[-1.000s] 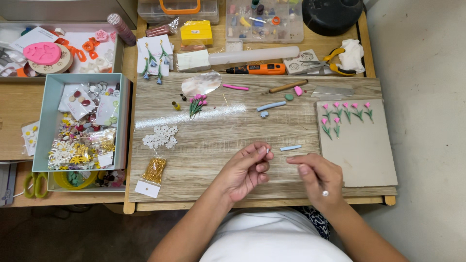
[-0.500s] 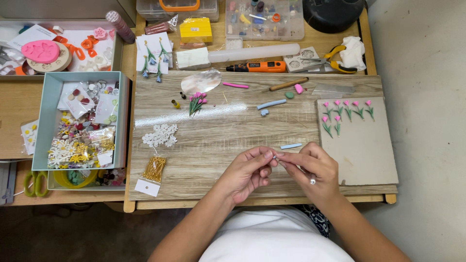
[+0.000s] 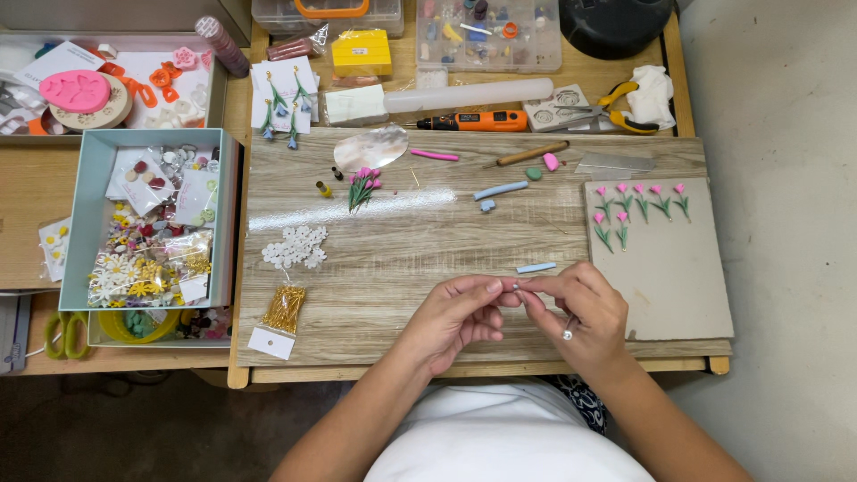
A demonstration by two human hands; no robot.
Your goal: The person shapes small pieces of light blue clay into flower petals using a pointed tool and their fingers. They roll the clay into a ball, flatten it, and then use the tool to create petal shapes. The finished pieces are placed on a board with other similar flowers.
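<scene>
**Over the wood-grain board: both hands pinching one tiny piece**

At the near edge of the wood-grain board [image 3: 402, 259], left hand [image 3: 455, 317] and right hand [image 3: 580, 312] meet fingertip to fingertip. Between them: a tiny pale piece [image 3: 516, 287], whitish-blue, too small to read its shape. Left thumb and forefinger closed on it from the left. Right fingertips closed on it from the right; the right hand also grips a thin tool [image 3: 568, 327] with a small ball end, which pokes out below the fingers.

Just above the hands, apart from them, a short light-blue clay strip [image 3: 536, 267] lies flat on the board. Further up: a longer blue clay roll [image 3: 501, 190] with a small blue bit beside it.

To the right, a grey slab [image 3: 665, 268] overlaps the board's edge; a row of small pink tulips with green stems [image 3: 638, 203] lies along its top.

Left of the hands: a cluster of white flower pieces [image 3: 295, 247], and below it a bag of gold pins [image 3: 284, 310]. A loose bunch of pink tulips [image 3: 361, 186] sits upper middle. A teal box of flower packets [image 3: 147, 219] stands off the board's left edge.
</scene>
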